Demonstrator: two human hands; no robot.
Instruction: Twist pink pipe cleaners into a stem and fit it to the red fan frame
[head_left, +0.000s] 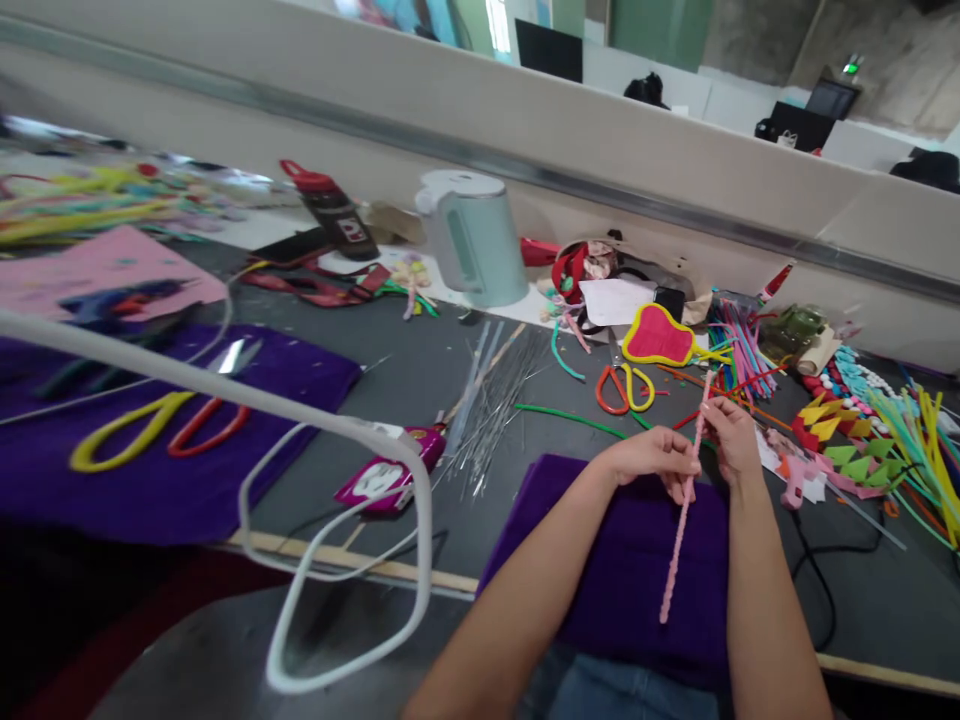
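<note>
A pink pipe-cleaner stem (677, 550) runs slantwise between my hands, its lower end hanging free over a folded purple cloth (600, 600). My left hand (656, 460) pinches it around the middle. Higher up, my right hand (727, 432) grips it near the top end with fingers closed. Just beyond my hands lie small scissors (626, 388) with one red and one yellow handle loop, and a pink shape edged in yellow (658, 335). A pink glue gun (796, 482) rests to the right of my right forearm.
Thin wires (495, 410) and a magenta packet (390, 470) lie to the left. Larger scissors (161, 430) sit on purple cloth behind a white tubular frame (424, 540). A kettle (480, 240) and bottle (337, 215) stand along the partition. Colourful pipe cleaners (930, 430) crowd the right side.
</note>
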